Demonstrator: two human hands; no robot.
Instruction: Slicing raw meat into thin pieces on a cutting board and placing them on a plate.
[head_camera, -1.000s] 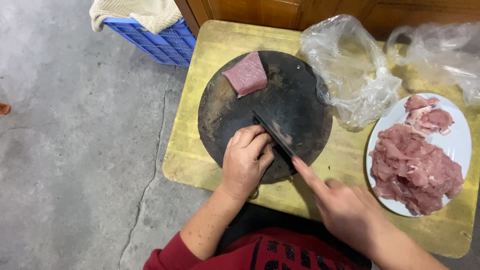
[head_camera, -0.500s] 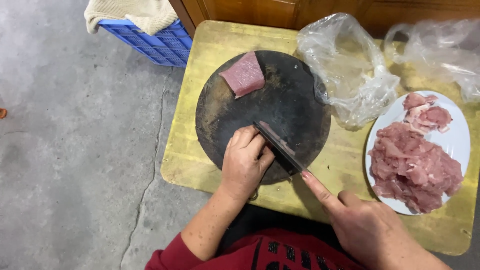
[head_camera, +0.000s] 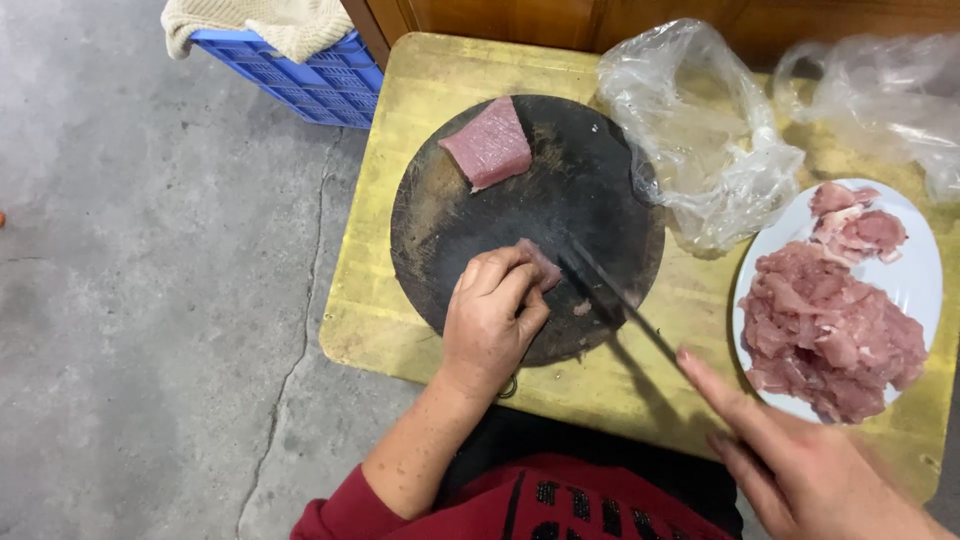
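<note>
Yellow table (head_camera: 400, 330), white plate (head_camera: 925, 275) of sliced meat (head_camera: 825, 335), right hand (head_camera: 800, 470) grip seemingly around knife (head_camera: 615, 295)

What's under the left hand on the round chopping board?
The left hand presses a small piece of raw meat against the dark round chopping board; only its pink end shows beside the knife. The rest is covered.

Small yellow table (head_camera: 400, 320), round dark cutting board (head_camera: 450, 225), clear plastic bags (head_camera: 700, 140), white plate (head_camera: 925, 270)

Pink meat piece (head_camera: 541, 264) flat on dark round board (head_camera: 470, 225).
</note>
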